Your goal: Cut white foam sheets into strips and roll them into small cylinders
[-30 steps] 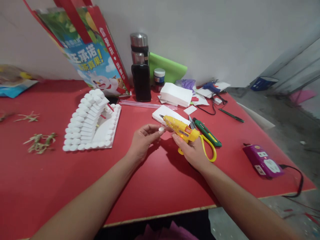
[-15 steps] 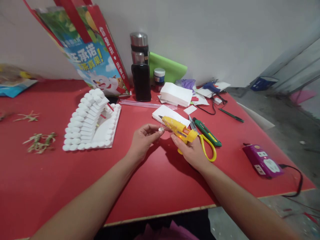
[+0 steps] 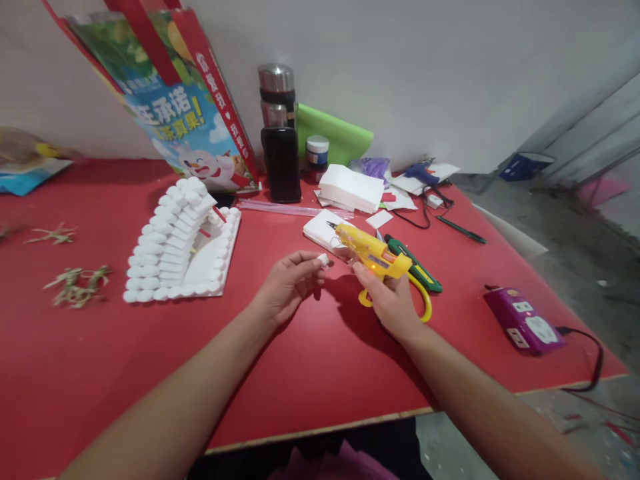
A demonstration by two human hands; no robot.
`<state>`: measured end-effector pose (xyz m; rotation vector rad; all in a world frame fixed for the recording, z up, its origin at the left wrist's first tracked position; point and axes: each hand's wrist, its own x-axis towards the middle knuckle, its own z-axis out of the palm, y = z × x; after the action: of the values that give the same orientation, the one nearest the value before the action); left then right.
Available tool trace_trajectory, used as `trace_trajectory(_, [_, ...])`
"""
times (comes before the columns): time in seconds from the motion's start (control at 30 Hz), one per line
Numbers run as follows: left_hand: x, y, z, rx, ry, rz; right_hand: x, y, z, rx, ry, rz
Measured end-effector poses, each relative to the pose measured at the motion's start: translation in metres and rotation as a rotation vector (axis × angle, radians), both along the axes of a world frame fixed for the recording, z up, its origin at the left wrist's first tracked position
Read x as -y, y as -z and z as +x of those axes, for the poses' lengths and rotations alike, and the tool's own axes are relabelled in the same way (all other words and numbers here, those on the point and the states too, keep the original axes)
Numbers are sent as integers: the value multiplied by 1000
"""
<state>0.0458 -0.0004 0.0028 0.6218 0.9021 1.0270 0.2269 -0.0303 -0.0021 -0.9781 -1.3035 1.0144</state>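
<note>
Between the thumb and fingertips of my left hand (image 3: pixel 293 283) is a small white piece (image 3: pixel 323 260). My right hand (image 3: pixel 393 300) is wrapped round the grip of a yellow glue gun (image 3: pixel 373 252), which has a small orange light lit and its nozzle pointing up and left, apart from the white piece. Left of my hands stands a white model (image 3: pixel 175 250), a curved stepped shape edged with rounded white pieces on a flat base. A stack of white cards (image 3: pixel 320 230) lies behind the nozzle.
Yellow-handled scissors (image 3: pixel 425 300) and a green cutter (image 3: pixel 415 263) lie beside my right hand. A purple power box (image 3: pixel 525 320) sits at the right. Behind are a phone (image 3: pixel 281 165), a flask (image 3: pixel 277 80) and a printed bag (image 3: pixel 185 113). Twisted straw-coloured figures (image 3: pixel 77 285) lie left.
The glue gun in my right hand has moved right and its nozzle has come away from the white piece. My left hand has turned slightly, still holding the piece.
</note>
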Motion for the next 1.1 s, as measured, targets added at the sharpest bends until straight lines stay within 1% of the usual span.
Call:
trace_trajectory(0.13, [-1,-1,-2,65,6,-53,-5,4,2,-76,8,-11])
trace_trajectory(0.23, [-2,1,-3,78,4,-48,-5,4,2,-81,-22,-16])
trace_trajectory(0.47, [-1,2,-1,47,11,-3,-1,-10,-5,-29,-63,-39])
trace_trajectory(0.67, [-1,3,1,14,-47,-6,1,-12,-5,77,-95,25])
trace_trajectory(0.8, [-2,2,-1,36,-50,8,2,-9,0,-24,-84,17])
trace_trajectory(0.97, [-4,2,-5,120,-11,-45,-4,-4,5,-161,-14,-65])
trace_trajectory(1.1, [-4,3,-5,142,3,-49,-7,-2,4,-196,-78,-80])
